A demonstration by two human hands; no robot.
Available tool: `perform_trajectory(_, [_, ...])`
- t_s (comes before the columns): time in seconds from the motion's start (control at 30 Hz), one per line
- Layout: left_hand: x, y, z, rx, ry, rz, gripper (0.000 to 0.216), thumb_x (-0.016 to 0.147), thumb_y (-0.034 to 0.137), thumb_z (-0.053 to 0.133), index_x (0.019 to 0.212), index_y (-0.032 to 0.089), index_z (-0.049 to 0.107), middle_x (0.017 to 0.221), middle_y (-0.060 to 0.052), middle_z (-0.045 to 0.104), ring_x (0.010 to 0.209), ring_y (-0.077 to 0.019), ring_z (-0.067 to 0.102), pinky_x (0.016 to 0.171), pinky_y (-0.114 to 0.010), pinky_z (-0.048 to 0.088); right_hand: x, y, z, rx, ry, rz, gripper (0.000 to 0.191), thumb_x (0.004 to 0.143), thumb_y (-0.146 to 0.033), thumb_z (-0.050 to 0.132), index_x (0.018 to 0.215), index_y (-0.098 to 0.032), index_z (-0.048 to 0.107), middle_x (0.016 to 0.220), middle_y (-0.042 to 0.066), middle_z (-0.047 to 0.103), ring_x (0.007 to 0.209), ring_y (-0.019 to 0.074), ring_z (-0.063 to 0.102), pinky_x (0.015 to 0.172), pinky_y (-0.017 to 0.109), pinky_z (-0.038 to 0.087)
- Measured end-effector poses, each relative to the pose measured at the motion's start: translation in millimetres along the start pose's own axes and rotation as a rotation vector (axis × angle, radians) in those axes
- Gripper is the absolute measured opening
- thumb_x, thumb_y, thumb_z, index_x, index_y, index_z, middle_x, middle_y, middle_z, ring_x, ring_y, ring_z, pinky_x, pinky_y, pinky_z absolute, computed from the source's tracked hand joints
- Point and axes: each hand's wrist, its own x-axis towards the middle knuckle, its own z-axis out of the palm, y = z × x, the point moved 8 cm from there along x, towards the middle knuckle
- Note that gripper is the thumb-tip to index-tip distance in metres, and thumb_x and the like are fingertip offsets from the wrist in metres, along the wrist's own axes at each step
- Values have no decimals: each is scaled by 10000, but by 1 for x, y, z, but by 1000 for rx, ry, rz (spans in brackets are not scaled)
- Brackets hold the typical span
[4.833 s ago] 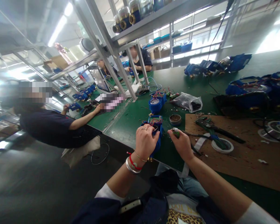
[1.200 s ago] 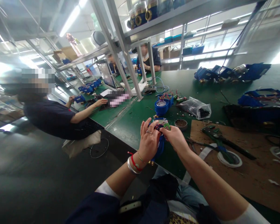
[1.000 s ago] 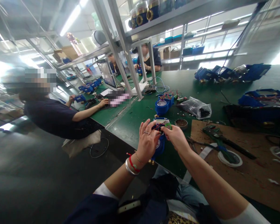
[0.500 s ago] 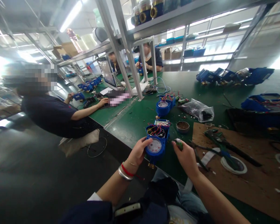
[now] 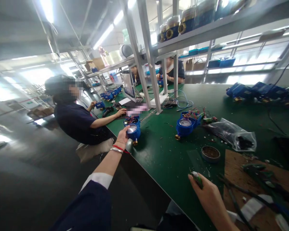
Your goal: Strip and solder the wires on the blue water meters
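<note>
My left hand (image 5: 121,137) stretches far to the left and grips a blue water meter (image 5: 135,132) by its side. The meter has a round dial, a brass fitting at the bottom and an open box with wires at the top. Near the table's front, my right hand (image 5: 208,194) pinches a small green piece (image 5: 197,180) with a white tip; its exact kind cannot be made out. A second blue water meter (image 5: 184,125), its red wires exposed, lies between and beyond my hands.
A co-worker (image 5: 73,118) sits at the left, beside a monitor (image 5: 128,85). A round tin (image 5: 210,154), a clear plastic bag (image 5: 233,134) and cardboard (image 5: 233,166) with tools lie at the right. Metal posts (image 5: 150,57) carry a shelf of meters. More blue meters (image 5: 243,91) stand behind.
My left hand has carried the water meter away from me to the left, toward the co-worker. My right hand keeps the green piece near the table's front. The view has shifted left.
</note>
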Motion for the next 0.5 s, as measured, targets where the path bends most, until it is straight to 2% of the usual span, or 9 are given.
perform_trajectory(0.1, [41,29,-15,-3,84,6,239,886,278,597,1033,91,614,912,-74,670,767,-151,642,708,-307,545,4,3,3,24,9,-7,445,897,-574,435,802,-181,621,726,49,662,641,192,614,610,247,443])
perform_trajectory(0.23, [75,45,-31,-27,140,0,299,914,357,551,1093,121,589,1029,-73,637,870,-165,634,772,-355,546,7,7,5,43,19,-1,446,879,-582,455,773,-189,636,714,48,670,631,190,628,591,231,463])
perform_trajectory(0.4, [98,48,-43,-48,145,10,296,874,278,590,1104,92,606,883,-79,680,790,-188,647,788,-366,536,7,16,11,45,-8,32,407,880,-549,480,836,-188,661,822,53,696,728,196,659,624,221,481])
perform_trajectory(0.5, [102,49,-43,-36,135,27,306,855,242,598,1116,82,606,812,-79,683,766,-197,643,812,-366,532,8,14,10,53,-14,47,408,884,-551,472,827,-189,652,788,39,681,708,184,647,621,220,473])
